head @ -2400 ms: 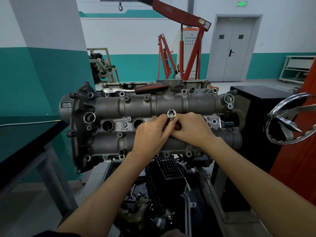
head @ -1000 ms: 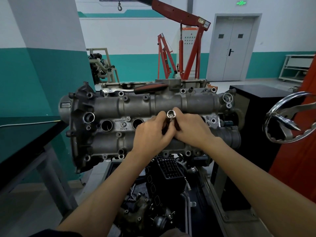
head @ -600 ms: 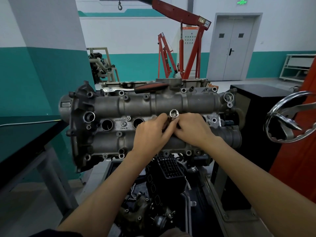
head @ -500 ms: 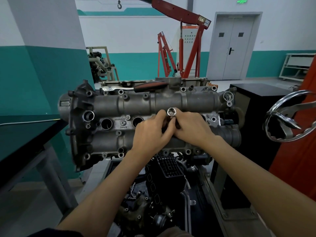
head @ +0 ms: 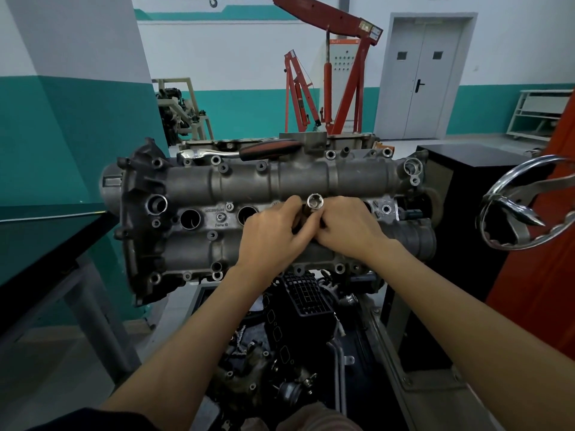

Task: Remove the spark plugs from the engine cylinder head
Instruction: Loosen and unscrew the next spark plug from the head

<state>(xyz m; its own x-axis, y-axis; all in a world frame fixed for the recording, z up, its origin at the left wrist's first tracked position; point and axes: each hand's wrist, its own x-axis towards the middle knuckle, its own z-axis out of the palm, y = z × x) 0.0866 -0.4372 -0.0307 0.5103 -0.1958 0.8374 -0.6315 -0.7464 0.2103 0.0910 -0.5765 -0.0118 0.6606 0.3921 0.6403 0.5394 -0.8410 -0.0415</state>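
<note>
**Two hands on one spark plug socket**

Both hands meet over the middle of the engine cylinder head (head: pixel 280 185). The left hand (head: pixel 270 234) and the right hand (head: pixel 348 228) each curl their fingers around a single spark plug socket (head: pixel 315 202), which stands between them; its long axis runs into the head, and its open chrome end points up toward the camera. To the left of the left hand, two open plug wells (head: pixel 190 218) show. Beyond the hands, one ratchet wrench (head: pixel 249 150) lies along the head's far edge.
</note>
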